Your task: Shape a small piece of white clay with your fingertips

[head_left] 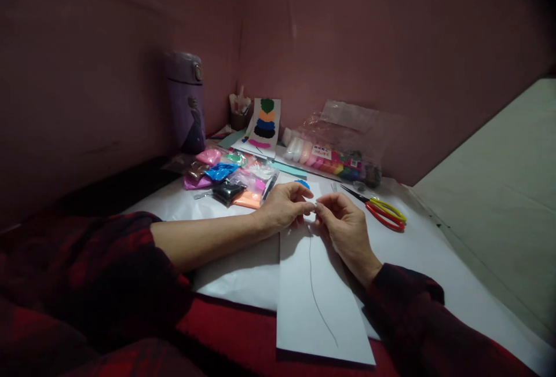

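Over the far half of a white card (319, 307), the left hand (282, 208) and right hand (347, 235) meet at their fingertips, fingers curled; whether either is fully closed, or pinches something small, I cannot tell. The card lies beneath them, its long axis running away from the person, a thin dark line (311, 275) trailing toward its near edge. A blue patch (303, 183) sits just beyond the fingertips, nearer the left hand. Scissors (384, 210) lie right of the right hand.
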Tool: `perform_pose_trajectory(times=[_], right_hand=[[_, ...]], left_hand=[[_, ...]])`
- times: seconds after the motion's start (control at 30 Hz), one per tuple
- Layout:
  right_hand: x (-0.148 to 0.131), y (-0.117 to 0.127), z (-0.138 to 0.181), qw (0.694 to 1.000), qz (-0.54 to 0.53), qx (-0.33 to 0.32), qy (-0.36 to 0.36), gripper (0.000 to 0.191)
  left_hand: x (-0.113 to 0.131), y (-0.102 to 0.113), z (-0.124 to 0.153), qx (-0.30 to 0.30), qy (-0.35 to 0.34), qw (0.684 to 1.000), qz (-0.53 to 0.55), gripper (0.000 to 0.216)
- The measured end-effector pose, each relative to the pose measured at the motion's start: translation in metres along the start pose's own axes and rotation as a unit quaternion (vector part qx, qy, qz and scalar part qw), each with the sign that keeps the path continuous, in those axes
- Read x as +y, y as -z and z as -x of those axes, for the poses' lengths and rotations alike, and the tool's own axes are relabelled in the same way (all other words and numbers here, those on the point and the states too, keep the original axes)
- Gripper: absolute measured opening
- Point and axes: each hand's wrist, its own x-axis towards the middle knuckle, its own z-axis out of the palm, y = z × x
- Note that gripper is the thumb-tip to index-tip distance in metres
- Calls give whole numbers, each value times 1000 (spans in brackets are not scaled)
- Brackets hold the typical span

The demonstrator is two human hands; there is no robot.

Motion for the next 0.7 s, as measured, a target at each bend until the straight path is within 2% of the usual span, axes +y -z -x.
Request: perform_pose_trajectory(times=[0.37,0.5,0.7], right_hand=[[-4,-2,4,999,-8,-32,18,21],[-5,-2,3,999,-12,-31,25,18],[-3,-1,2,999,-30,-19,15,20]], left_hand=[[5,0,2,12,28,999,-37,7],[5,0,1,15,26,999,-35,10],[5,1,1,-15,23,1000,11,6]])
